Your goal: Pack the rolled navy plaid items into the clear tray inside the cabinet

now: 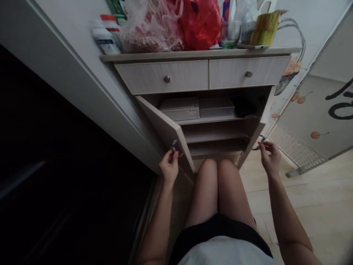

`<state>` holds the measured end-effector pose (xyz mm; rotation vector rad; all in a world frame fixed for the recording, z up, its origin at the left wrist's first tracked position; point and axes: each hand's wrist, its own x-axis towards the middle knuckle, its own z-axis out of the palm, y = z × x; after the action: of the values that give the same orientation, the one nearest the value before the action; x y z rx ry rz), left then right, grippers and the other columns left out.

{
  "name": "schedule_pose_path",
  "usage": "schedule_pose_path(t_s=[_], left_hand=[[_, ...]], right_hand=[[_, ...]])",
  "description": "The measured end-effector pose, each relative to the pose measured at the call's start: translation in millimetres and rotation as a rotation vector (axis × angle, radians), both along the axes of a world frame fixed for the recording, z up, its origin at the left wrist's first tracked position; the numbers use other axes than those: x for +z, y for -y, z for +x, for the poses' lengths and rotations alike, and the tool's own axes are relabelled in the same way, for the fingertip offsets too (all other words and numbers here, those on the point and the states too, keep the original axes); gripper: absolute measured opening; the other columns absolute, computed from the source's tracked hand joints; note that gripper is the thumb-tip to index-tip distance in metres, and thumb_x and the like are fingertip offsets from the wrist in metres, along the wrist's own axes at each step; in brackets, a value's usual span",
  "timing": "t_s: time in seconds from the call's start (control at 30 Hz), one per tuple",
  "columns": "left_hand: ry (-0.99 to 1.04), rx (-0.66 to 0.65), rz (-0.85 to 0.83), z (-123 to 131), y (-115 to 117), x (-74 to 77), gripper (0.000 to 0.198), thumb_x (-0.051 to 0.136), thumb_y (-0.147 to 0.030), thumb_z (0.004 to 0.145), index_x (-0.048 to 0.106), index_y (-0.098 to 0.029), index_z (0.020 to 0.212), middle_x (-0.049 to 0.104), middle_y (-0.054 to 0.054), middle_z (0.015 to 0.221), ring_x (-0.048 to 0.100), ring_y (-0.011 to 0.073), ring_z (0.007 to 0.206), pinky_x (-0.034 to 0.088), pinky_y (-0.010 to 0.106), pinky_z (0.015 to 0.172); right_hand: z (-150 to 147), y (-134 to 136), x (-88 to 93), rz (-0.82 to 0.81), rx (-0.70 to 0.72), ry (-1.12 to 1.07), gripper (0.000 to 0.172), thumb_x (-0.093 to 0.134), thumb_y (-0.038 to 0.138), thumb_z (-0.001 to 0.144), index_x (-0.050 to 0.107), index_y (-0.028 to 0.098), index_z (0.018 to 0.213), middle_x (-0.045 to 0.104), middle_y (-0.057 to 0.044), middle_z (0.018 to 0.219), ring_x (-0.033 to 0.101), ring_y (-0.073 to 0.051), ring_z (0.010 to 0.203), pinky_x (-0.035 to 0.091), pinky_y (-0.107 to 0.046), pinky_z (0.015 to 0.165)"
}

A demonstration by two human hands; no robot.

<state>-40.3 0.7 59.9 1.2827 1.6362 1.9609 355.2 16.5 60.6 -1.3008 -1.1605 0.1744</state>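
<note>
Both doors of a pale wooden cabinet (190,56) stand ajar in front of my knees. My left hand (169,167) grips the metal handle (174,144) of the left door (165,127), its fingers closed round the ring. On the other side, my right hand (270,156) has its fingers closed on the metal handle (261,139) of the right door (252,141). Inside, the upper shelf bears a light box (180,109), a lower pale box (216,107) and a dark item (244,106) whose kind I cannot make out. Two lower shelves show beneath.
Two shut drawers with knobs (167,79) sit above the doors. The cabinet top carries white bottles (106,40), a clear bag (151,35), a red plastic bag (201,25), a glass (231,35) and a yellow container (264,29). A decorated panel (311,110) stands at right.
</note>
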Motion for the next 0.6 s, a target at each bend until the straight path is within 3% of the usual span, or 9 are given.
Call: schedule_pose_path(t_s=[0.3,0.43,0.6], left_hand=[[-0.094,-0.177,-0.023,62.9,-84.4,1.5,0.033,0.064,-0.045,0.088,0.072,-0.015,0.099,0.076,0.013,0.094,0.072,0.0213,0.082,0.057,0.033,0.079],[-0.19,-0.184,-0.062,78.5,-115.9,6.3,0.025,0.06,-0.037,0.092,0.072,-0.016,0.099,0.075,0.012,0.093,0.07,0.0201,0.081,0.054,0.031,0.079],[-0.358,-0.178,-0.137,89.2,-146.0,19.5,0.022,0.059,-0.032,0.094,0.072,-0.016,0.102,0.075,0.012,0.095,0.069,0.0223,0.088,0.05,0.031,0.083]], right_hand=[[-57.7,-46.4,10.5,-0.063,0.094,0.016,0.041,0.058,0.061,0.085,0.061,0.021,0.089,0.072,-0.008,0.088,0.069,-0.021,0.077,0.049,-0.035,0.073],[-87.4,-79.1,20.0,-0.129,0.172,0.061,0.039,0.056,0.061,0.087,0.061,0.022,0.09,0.073,-0.008,0.088,0.069,-0.024,0.081,0.047,-0.035,0.072],[-123.6,-122.1,30.6,-0.203,0.133,0.168,0.029,0.052,0.052,0.092,0.058,0.023,0.091,0.072,-0.009,0.094,0.067,-0.025,0.088,0.044,-0.035,0.074]])
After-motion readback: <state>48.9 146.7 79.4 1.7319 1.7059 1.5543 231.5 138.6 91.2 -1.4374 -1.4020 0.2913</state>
